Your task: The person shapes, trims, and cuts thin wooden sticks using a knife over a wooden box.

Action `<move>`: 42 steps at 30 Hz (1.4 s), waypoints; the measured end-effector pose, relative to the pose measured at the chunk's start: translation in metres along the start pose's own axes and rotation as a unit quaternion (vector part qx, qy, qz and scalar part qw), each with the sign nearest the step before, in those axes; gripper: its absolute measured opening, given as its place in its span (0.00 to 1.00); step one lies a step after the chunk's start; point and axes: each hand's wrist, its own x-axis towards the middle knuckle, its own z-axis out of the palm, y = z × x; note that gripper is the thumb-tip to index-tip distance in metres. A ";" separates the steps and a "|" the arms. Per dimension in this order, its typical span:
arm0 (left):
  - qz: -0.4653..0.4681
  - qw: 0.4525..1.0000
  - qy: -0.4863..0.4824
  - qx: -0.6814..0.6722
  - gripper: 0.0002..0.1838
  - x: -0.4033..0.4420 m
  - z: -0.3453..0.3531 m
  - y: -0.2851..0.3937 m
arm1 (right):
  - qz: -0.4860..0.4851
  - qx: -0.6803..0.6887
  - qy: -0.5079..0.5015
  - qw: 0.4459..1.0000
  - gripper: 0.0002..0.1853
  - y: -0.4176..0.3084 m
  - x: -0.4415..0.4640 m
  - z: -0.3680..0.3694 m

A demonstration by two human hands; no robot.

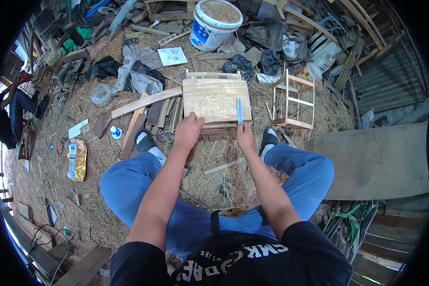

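Observation:
A pale wooden board (215,97) lies on a low wooden stand in front of me. My left hand (189,130) rests at the board's near left edge, its fingers closed on a thin wooden strip (219,122) that runs along the near edge. In my right hand (245,137) is a knife (240,110), held upright with its bluish blade pointing away from me over the board's right part. To the right of the board stands a small wooden frame (294,101).
Wood planks (148,102) lie left of the board. Beyond it stands a white bucket (217,24). A gold packet (76,160) and a small bottle (116,132) are on the straw-covered ground. A large sheet (372,162) lies right. Part of another person (24,112) shows far left.

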 end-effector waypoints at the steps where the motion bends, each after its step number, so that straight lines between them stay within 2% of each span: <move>1: 0.001 1.000 -0.003 -0.001 0.07 0.001 -0.004 0.001 | 0.015 -0.033 0.004 0.999 0.20 -0.008 -0.002 -0.003; 3: -0.051 0.998 0.024 -0.003 0.08 0.001 -0.009 -0.003 | 0.034 -0.065 0.008 0.997 0.20 -0.017 -0.006 -0.003; 5: -0.055 0.998 0.024 0.004 0.09 -0.002 -0.013 -0.014 | 0.038 -0.080 0.033 0.996 0.20 -0.020 -0.005 0.000; 7: -0.081 0.993 0.078 0.047 0.08 -0.009 -0.016 -0.025 | 0.049 -0.078 0.026 0.995 0.20 -0.022 -0.003 0.000; 9: -0.096 0.992 0.075 0.033 0.09 -0.015 -0.012 -0.036 | 0.062 -0.078 0.019 0.995 0.20 -0.023 -0.002 -0.001; 11: -0.141 0.987 0.062 -0.055 0.08 -0.020 -0.003 -0.046 | 0.050 -0.084 0.028 0.995 0.20 -0.024 0.000 0.000; 12: -0.140 0.987 0.057 -0.056 0.08 -0.020 -0.003 -0.046 | 0.055 -0.085 0.027 0.995 0.20 -0.024 0.000 0.001; 17: -0.269 0.945 0.021 -0.184 0.08 -0.011 0.006 -0.053 | 0.057 -0.104 0.059 0.991 0.20 -0.033 -0.001 0.006; 23: -0.246 0.949 0.027 -0.193 0.08 -0.012 0.015 -0.064 | 0.064 -0.056 0.069 0.994 0.20 -0.052 -0.017 0.029; 28: -0.244 0.957 0.016 -0.159 0.10 -0.008 0.007 -0.059 | 0.051 -0.060 0.015 0.997 0.21 -0.059 -0.027 0.037; 31: -0.243 0.964 0.006 -0.110 0.11 -0.006 -0.002 -0.050 | 0.036 -0.067 0.022 0.997 0.21 -0.041 -0.016 0.025; 33: -0.238 0.965 -0.003 -0.106 0.12 -0.005 0.001 -0.051 | 0.056 -0.099 0.075 0.991 0.21 -0.032 -0.009 0.016; 42: -0.273 0.951 -0.023 -0.141 0.11 -0.001 0.001 -0.057 | 0.066 -0.095 0.116 0.987 0.21 -0.030 -0.007 0.028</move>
